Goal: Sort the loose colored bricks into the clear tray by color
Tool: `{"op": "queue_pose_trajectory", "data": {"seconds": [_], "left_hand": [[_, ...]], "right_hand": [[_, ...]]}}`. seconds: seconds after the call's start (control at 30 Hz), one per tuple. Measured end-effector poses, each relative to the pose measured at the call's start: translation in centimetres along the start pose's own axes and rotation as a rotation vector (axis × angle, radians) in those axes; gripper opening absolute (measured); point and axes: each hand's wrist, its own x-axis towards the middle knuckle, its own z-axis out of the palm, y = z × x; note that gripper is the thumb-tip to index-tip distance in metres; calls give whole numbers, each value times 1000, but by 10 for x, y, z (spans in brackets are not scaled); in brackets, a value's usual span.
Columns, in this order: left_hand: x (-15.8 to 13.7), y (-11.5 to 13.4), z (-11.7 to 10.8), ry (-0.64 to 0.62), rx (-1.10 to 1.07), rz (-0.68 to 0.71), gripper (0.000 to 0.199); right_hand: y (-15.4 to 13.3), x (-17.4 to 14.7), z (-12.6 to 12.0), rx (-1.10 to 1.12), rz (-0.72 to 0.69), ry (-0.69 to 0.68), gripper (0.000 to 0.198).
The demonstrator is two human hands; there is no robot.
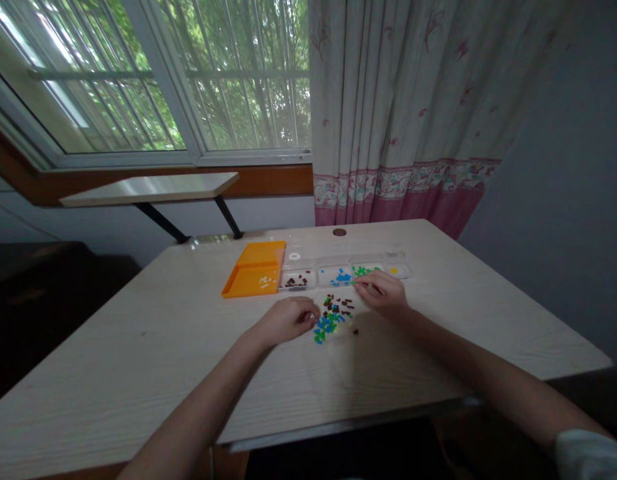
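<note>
A mixed pile of small plastic bricks (328, 323) in green, blue and dark brown lies on the table. My left hand (291, 319) rests at the pile's left edge, fingers curled together; whatever is in them is hidden. My right hand (383, 292) is at the front edge of a clear compartment tray (316, 287), thumb and fingertips pinched on what looks like a small green brick (354, 281). From left to right the tray holds dark brown bricks (297, 281), blue bricks (342, 277), green bricks (364, 271) and a yellow piece (394, 271).
An orange open case (243, 283) with several white pieces (266, 281) adjoins the tray's left end. One brown brick (355, 331) lies apart, right of the pile. A raised shelf (153, 188) stands at the table's back left, below the window. A curtain (388, 120) hangs behind the table (178, 347).
</note>
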Motion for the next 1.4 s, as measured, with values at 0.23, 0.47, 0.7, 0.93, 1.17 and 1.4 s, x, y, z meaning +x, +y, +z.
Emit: {"op": "queue_pose_trajectory", "data": {"seconds": [0.23, 0.47, 0.7, 0.93, 1.17, 1.4], "left_hand": [[0, -1, 2, 1, 16, -6, 19], [0, -2, 3, -4, 3, 0, 18], [0, -3, 3, -10, -14, 6, 17], [-1, -1, 2, -26, 26, -16, 18], [0, 1, 0, -50, 11, -13, 16], [2, 6, -1, 107, -57, -48, 14]], "right_hand": [[3, -2, 1, -6, -14, 11, 11], [17, 5, -9, -77, -19, -17, 12], [57, 9, -27, -391, 189, -236, 15], [71, 9, -32, -573, 371, -430, 18], [50, 12, -28, -476, 359, -420, 22], [1, -3, 7, -180, 166, -535, 17]]}}
